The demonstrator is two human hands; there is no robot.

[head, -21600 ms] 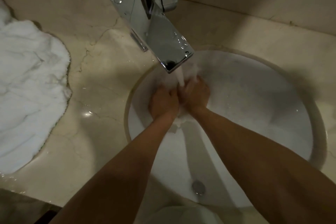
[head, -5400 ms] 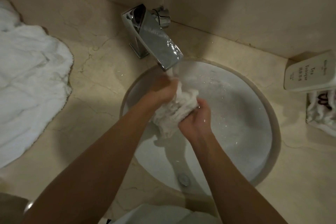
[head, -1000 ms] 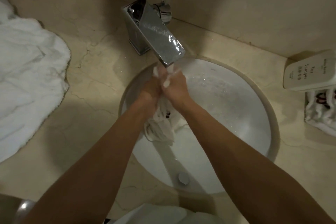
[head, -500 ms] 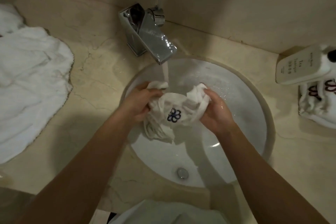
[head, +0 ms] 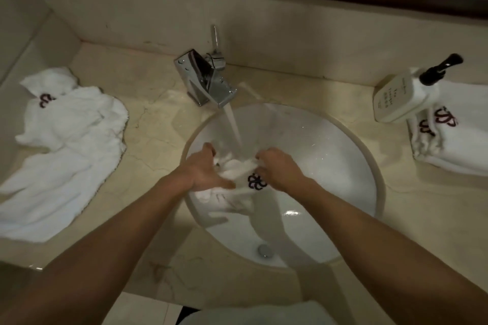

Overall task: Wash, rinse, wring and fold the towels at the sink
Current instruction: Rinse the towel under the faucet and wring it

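Small white towel (head: 237, 174) with dark embroidered logo sits bunched in round white sink (head: 343, 166), under running water from chrome faucet (head: 208, 87). Left hand (head: 204, 169) grips towel's left side, thumb out; right hand (head: 280, 169) clamped on right side, fingers curled in. Crumpled towels (head: 63, 145) lie on worktop (head: 158, 119) at left. Folded towels (head: 454, 140) at right, soap bottle (head: 401, 97) resting against them.

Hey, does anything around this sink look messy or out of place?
Yes: a crumpled white towel sprawls unfolded across the counter left of the sink, while the towels on the right sit neatly folded.
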